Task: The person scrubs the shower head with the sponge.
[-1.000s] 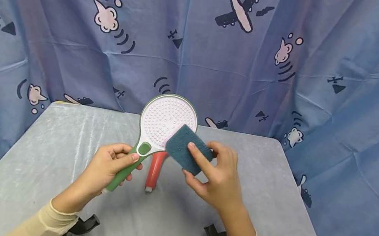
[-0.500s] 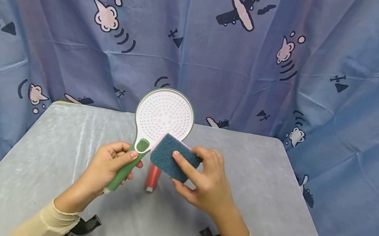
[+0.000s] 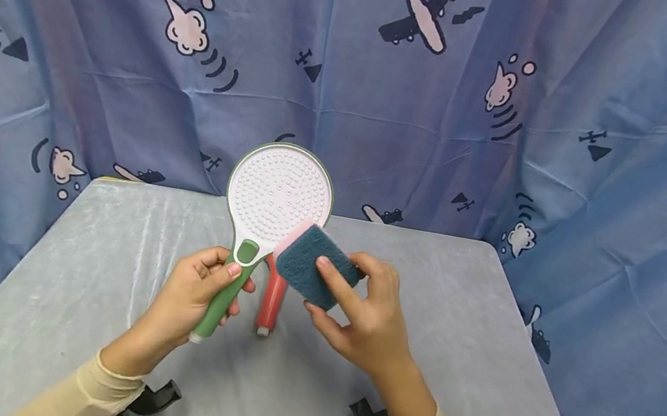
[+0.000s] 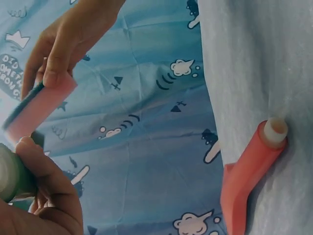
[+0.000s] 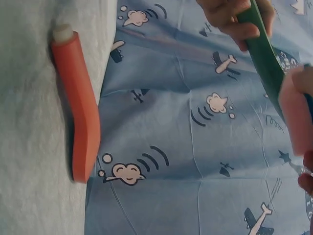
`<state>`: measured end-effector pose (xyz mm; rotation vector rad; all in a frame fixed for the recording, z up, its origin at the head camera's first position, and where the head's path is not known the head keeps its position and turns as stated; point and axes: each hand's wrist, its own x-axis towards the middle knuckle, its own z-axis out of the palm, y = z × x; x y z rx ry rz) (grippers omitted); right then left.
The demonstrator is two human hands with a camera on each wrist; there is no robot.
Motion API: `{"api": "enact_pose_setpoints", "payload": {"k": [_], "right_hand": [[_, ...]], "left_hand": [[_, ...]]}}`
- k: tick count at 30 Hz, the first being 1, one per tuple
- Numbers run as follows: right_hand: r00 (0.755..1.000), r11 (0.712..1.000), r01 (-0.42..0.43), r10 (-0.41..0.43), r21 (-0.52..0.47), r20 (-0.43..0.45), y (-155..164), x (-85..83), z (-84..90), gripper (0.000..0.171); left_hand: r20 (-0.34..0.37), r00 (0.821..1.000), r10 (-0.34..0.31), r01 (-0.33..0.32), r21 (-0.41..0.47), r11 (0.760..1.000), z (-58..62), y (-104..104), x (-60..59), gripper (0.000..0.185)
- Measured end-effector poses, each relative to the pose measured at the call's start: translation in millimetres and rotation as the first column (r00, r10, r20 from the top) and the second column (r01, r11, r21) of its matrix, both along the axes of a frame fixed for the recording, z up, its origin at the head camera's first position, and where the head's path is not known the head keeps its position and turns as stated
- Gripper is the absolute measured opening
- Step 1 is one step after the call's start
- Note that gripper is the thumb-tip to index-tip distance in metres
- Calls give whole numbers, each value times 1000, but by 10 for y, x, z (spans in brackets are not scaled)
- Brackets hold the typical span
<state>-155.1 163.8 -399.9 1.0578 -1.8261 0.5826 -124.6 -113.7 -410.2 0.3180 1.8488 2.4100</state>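
Blue backdrop cloth (image 3: pixel 389 114) printed with aeroplanes and clouds, hanging behind and beside a grey table (image 3: pixel 95 286). Above the table's middle, a shower head (image 3: pixel 279 195) with a round white nozzle face and green handle, held upright and clear of the surface; left hand (image 3: pixel 193 295) has its fingers and thumb curled round the handle, thumb near the green button. Right hand (image 3: pixel 365 313) pinches a sponge (image 3: pixel 314 264), dark teal scouring side toward the camera and pink foam behind, between thumb and fingers; the sponge's upper corner meets the lower right rim of the nozzle face. Lying flat on the table between the hands, a red handle (image 3: pixel 271 301) with a pale end cap, untouched, its head hidden behind the sponge
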Motion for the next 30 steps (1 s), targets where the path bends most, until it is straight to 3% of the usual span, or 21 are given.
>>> {"api": "enact_pose_setpoints", "payload": {"k": [2, 5, 10, 13, 18, 24, 30], "right_hand": [[1000, 998, -25, 25, 51, -1, -24, 12, -19, 48], [1000, 999, -12, 12, 46, -4, -29, 11, -16, 46], [996, 989, 93, -92, -116, 17, -6, -11, 24, 49], [993, 975, 115, -107, -192, 52, -2, -8, 36, 50], [994, 980, 82, -67, -183, 89, -37, 4, 6, 53], [991, 993, 40, -25, -109, 132, -108, 6, -84, 53], [991, 1000, -12, 15, -26, 136, -178, 23, -183, 52]], "left_hand": [[-6, 1000, -14, 14, 31, 999, -34, 15, -3, 7], [-24, 999, -49, 50, 49, 998, -72, 46, -10, 7], [-92, 984, -155, 157, 9, 988, -103, 75, -22, 17], [-118, 973, -197, 196, -23, 980, -123, 86, -28, 27], [-145, 972, -187, 180, -57, 982, -139, 94, -35, 53], [-187, 969, -164, 166, -3, 986, -111, 55, -59, 74], [-161, 983, -85, 84, -13, 996, -87, 25, -57, 68]]}}
